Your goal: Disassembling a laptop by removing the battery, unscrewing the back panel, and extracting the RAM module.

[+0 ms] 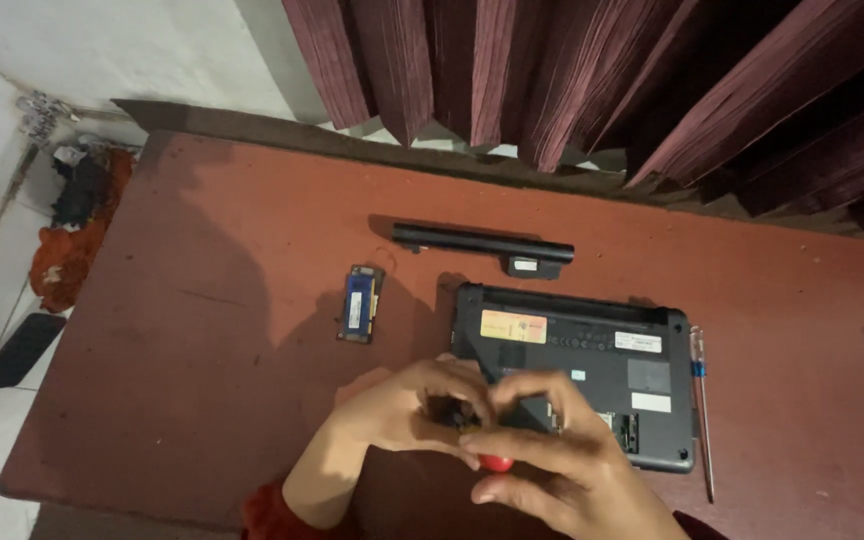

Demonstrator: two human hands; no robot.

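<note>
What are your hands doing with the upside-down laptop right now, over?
Left hand and right hand together at laptop front-left corner. Right hand on red-handled tool. Battery, memory card, screwdriver lie apart. Nothing blocking.

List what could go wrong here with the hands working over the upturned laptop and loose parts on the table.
1. Both hands, left hand and right hand, crowd the laptop at its near-left corner, hiding the spot; a tool slip may go unseen.
2. The bare memory module lies loose on the table; a sleeve might sweep it off.
3. The slim screwdriver beside the laptop might roll away.
</note>
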